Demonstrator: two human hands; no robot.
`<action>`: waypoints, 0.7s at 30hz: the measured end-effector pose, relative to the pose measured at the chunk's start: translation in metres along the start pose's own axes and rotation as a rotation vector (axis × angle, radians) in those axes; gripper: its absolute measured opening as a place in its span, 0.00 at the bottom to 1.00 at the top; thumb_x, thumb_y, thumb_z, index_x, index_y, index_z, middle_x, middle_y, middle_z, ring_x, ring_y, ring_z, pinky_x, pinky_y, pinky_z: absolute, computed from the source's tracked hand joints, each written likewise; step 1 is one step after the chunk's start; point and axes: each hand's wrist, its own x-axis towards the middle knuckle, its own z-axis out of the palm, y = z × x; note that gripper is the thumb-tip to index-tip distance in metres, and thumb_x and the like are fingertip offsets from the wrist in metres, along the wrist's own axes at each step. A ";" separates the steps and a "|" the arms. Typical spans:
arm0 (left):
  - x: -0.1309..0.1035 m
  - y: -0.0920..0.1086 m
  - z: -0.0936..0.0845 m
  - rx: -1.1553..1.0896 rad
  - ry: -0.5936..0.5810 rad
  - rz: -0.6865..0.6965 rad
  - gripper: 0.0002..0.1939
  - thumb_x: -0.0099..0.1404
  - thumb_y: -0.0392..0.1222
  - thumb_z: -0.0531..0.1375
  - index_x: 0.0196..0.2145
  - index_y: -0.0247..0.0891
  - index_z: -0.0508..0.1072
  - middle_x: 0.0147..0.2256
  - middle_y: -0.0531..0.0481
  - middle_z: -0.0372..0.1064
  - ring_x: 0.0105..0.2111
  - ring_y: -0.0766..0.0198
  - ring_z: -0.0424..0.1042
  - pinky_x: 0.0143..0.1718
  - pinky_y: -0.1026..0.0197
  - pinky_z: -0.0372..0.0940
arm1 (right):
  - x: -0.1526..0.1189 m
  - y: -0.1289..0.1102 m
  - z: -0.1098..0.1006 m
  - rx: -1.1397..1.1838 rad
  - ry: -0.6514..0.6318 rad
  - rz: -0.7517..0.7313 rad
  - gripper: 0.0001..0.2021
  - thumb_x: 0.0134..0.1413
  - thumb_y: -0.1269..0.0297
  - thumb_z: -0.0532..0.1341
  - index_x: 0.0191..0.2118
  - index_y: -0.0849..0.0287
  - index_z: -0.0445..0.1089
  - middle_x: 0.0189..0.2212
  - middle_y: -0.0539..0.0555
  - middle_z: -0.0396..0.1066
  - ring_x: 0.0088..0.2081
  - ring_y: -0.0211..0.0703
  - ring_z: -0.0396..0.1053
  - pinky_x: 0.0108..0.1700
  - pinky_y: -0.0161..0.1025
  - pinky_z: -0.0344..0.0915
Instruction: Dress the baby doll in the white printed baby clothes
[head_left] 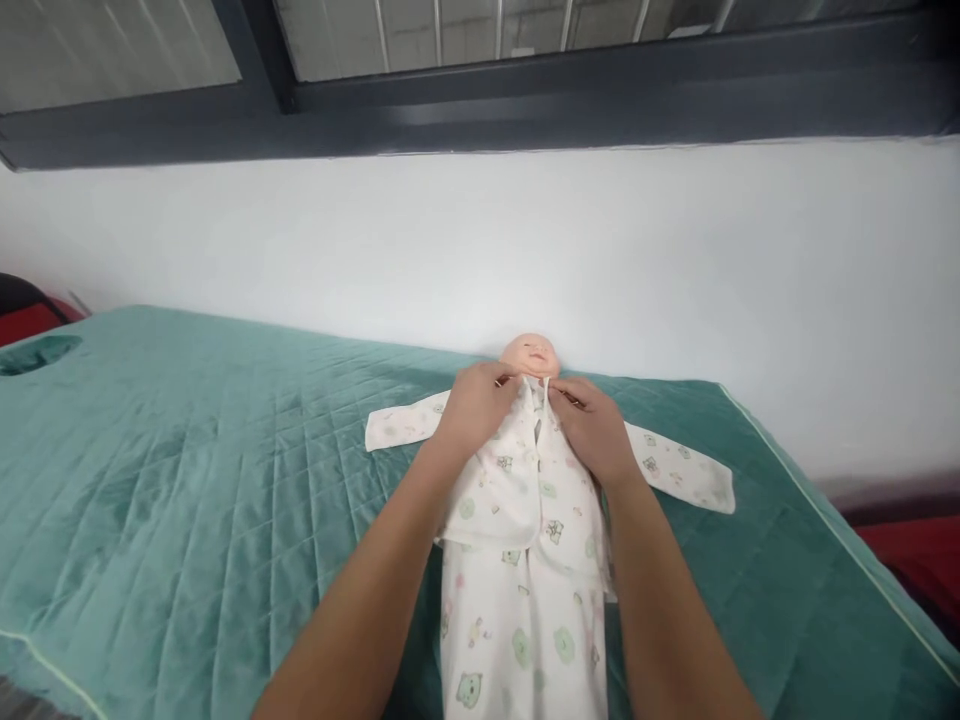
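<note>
A baby doll [531,354] lies on its back with its head toward the wall. It wears a white printed baby shirt [499,500], whose long sleeves stretch out to both sides. White printed pants [525,640] in the same pattern cover its legs. At the doll's neck, my left hand [484,400] pinches the left edge of the shirt's collar. Opposite it, my right hand [589,420] is closed on the right collar edge. The front shows a narrow gap between the two edges near the top.
A green quilted cover [225,480] spreads under the doll, with a hole [37,353] at its far left. Behind stands a white wall [337,250] below a dark window frame [480,112]. Red items [915,560] show at the right edge.
</note>
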 end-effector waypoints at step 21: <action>0.020 -0.010 0.023 -0.177 -0.017 -0.017 0.09 0.65 0.39 0.56 0.29 0.37 0.74 0.34 0.51 0.77 0.35 0.64 0.73 0.39 0.63 0.63 | 0.003 -0.008 0.007 0.021 0.043 0.022 0.08 0.54 0.64 0.58 0.33 0.54 0.76 0.39 0.51 0.76 0.41 0.46 0.70 0.45 0.43 0.62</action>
